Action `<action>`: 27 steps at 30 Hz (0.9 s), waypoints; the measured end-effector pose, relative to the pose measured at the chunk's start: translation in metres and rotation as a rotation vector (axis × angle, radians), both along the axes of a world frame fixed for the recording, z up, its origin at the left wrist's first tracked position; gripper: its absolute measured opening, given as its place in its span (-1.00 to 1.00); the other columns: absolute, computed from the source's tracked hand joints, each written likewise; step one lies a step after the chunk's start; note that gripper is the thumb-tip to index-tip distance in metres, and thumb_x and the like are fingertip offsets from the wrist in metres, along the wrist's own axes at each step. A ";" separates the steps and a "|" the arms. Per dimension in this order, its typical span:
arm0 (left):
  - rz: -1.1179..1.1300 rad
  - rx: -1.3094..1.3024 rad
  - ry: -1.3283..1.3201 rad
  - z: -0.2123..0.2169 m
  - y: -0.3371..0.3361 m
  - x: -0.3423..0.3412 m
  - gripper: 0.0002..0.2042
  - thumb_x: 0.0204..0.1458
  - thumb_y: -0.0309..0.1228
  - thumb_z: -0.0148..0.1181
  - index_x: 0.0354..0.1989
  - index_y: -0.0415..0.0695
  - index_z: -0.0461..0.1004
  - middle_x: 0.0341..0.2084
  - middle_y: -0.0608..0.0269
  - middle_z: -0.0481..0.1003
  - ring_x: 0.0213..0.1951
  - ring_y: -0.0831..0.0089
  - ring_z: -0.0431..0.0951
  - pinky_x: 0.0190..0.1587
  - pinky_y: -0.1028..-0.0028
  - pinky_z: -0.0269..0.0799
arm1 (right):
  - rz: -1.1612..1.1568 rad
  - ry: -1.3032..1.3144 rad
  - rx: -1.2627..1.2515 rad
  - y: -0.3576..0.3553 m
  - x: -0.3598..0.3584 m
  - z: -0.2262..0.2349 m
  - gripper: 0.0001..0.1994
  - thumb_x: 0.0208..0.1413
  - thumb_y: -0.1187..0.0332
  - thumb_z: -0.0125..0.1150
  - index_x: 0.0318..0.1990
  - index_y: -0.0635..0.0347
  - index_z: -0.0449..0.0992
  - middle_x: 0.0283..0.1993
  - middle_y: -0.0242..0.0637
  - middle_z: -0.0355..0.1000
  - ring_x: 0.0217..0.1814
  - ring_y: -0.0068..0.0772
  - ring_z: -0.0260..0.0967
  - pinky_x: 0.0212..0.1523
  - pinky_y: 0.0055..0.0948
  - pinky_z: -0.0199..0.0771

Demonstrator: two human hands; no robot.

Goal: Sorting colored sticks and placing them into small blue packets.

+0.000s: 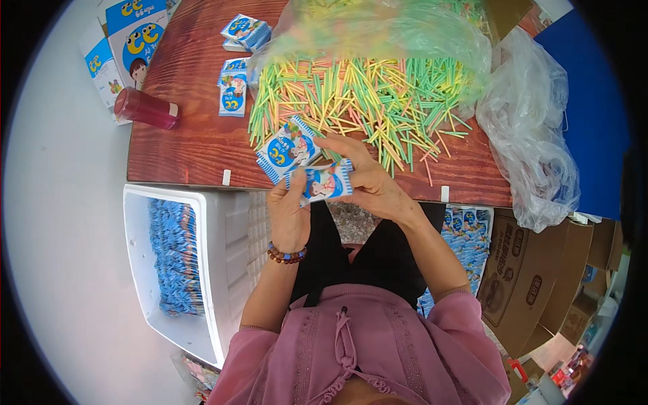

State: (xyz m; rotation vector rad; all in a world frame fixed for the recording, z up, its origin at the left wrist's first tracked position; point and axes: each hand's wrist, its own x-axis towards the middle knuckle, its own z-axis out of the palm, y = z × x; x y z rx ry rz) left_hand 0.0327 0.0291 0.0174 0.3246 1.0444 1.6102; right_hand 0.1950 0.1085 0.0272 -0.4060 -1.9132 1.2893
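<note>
White-and-blue plastic formed the small rectangular printed packet (327,185) located above the near edge of the reddish-brown wooden tabletop (196,145). The left hand (290,212) was closed on its left end, the right hand (375,186) on its right end. By the visible stock, the work appeared well advanced but unfinished: many blue-and-white packets (175,260) stood in rows in the white foam box (210,270), while a large heap of yellow, green and pink sticks (378,101) remained loose on the tabletop. The held packet showed a striped right end, a printed figure and slight creasing; its seal could not be verified. A second white-and-blue packet (287,150) was positioned directly beyond it.
</note>
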 end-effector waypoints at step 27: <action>0.195 0.003 -0.049 -0.012 -0.002 -0.018 -0.76 0.20 -0.27 0.11 -0.35 -0.20 0.53 -0.39 0.28 0.56 -0.46 0.60 0.44 -0.45 0.55 0.32 | -1.003 -1.090 0.532 0.078 -0.015 -0.001 -0.65 -0.16 0.12 0.37 -0.34 0.21 0.53 -0.32 -0.21 0.43 -0.19 -0.20 0.38 -0.13 -0.14 0.17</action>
